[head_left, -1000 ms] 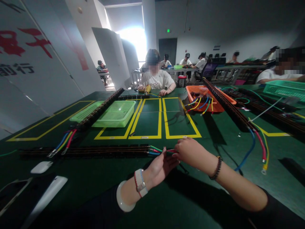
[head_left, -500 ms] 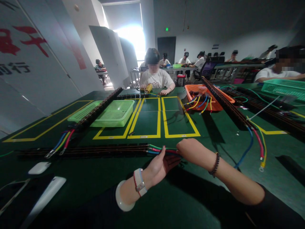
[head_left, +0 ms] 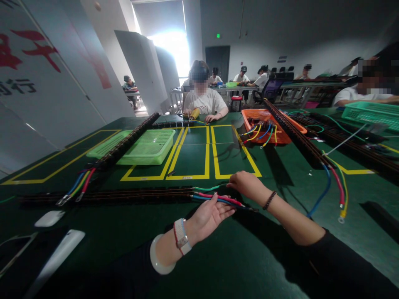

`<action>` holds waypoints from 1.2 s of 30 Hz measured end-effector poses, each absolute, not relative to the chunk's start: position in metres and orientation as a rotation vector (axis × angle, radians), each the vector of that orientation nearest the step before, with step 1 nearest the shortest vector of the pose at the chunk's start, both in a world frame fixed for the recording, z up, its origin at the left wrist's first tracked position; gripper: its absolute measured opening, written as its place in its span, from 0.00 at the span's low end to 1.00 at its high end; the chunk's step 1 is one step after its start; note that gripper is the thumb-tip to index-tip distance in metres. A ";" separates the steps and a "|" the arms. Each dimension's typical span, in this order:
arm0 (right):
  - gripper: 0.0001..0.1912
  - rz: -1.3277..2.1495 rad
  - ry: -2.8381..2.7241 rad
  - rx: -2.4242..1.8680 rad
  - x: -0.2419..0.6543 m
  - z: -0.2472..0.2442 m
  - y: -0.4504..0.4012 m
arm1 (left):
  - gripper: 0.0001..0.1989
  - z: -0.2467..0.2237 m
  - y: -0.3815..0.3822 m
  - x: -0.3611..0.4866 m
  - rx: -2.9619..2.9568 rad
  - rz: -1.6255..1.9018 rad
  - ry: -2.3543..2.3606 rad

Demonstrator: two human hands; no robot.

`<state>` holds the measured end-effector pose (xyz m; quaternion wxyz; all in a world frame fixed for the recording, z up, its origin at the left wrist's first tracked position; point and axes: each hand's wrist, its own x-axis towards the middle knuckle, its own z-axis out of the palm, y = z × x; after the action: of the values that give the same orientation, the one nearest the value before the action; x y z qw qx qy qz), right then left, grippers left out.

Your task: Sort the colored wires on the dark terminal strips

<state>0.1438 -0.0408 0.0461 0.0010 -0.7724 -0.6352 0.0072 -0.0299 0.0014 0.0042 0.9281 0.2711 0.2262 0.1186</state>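
Observation:
A long dark cable chain [head_left: 124, 195] lies crosswise before me, with coloured wires leaving its right end. My left hand [head_left: 210, 218] is palm up with fingers stretched out and thumb raised. A red wire [head_left: 229, 199] and a blue wire [head_left: 202, 198] pass across its thumb and fingers, their dark ends sticking out to the right. My right hand [head_left: 246, 186] is closed in a pinch on the green wire [head_left: 207, 189], held apart from the other wires. The green wire's tip is hidden by the fingers.
A second cable chain [head_left: 127, 143] rests across a light green basket [head_left: 146, 155] at left. Another chain [head_left: 293, 133] angles beside an orange basket [head_left: 268, 137] at right. Yellow tape [head_left: 187, 177] marks the green table. A white object [head_left: 50, 219] lies near left; a person [head_left: 204, 101] sits opposite.
My right hand has drawn the green wire up and away from the bundle, moving slightly left. The red and blue wires now lie more exposed over my left hand.

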 end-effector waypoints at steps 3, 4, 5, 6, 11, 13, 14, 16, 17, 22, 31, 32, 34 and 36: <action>0.18 0.013 -1.972 -2.507 0.139 0.058 -0.050 | 0.20 0.007 -0.001 -0.030 0.553 0.249 0.477; 0.20 0.018 -1.977 -2.529 0.136 0.063 -0.054 | 0.20 0.008 -0.001 -0.029 0.547 0.258 0.494; 0.22 0.039 -1.999 -2.537 0.133 0.068 -0.058 | 0.19 0.009 -0.002 -0.029 0.541 0.268 0.514; 0.24 0.071 -2.036 -2.526 0.130 0.072 -0.062 | 0.18 0.010 -0.003 -0.029 0.535 0.281 0.537; 0.21 0.191 -2.155 -2.498 0.116 0.085 -0.072 | 0.18 0.012 -0.004 -0.029 0.541 0.289 0.564; 0.18 0.241 -2.160 -2.513 0.113 0.085 -0.073 | 0.18 0.012 -0.004 -0.029 0.547 0.284 0.553; 0.17 0.271 -2.158 -2.514 0.113 0.084 -0.073 | 0.18 0.012 -0.005 -0.029 0.550 0.286 0.550; 0.17 0.286 -2.157 -2.501 0.114 0.083 -0.072 | 0.18 0.011 -0.004 -0.029 0.560 0.290 0.539; 0.17 0.249 -2.157 -2.495 0.115 0.082 -0.072 | 0.18 0.011 -0.004 -0.029 0.566 0.289 0.532; 0.16 0.049 -2.081 -2.516 0.125 0.076 -0.067 | 0.19 0.007 -0.002 -0.029 0.583 0.271 0.496; 0.21 0.110 -2.013 -2.584 0.139 0.052 -0.049 | 0.16 0.009 -0.001 -0.031 0.573 0.250 0.515; 0.21 0.123 -2.026 -2.581 0.138 0.052 -0.050 | 0.17 0.009 -0.001 -0.031 0.576 0.247 0.512; 0.22 0.122 -2.026 -2.594 0.135 0.058 -0.054 | 0.19 0.008 -0.001 -0.030 0.586 0.232 0.501; 0.24 0.088 -1.997 -2.620 0.129 0.069 -0.062 | 0.21 0.007 -0.001 -0.030 0.591 0.228 0.507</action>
<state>0.1288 -0.0615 0.0688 -0.0768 -0.7926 -0.6042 0.0267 -0.0301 -0.0014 0.0072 0.9189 0.2873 0.2466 0.1107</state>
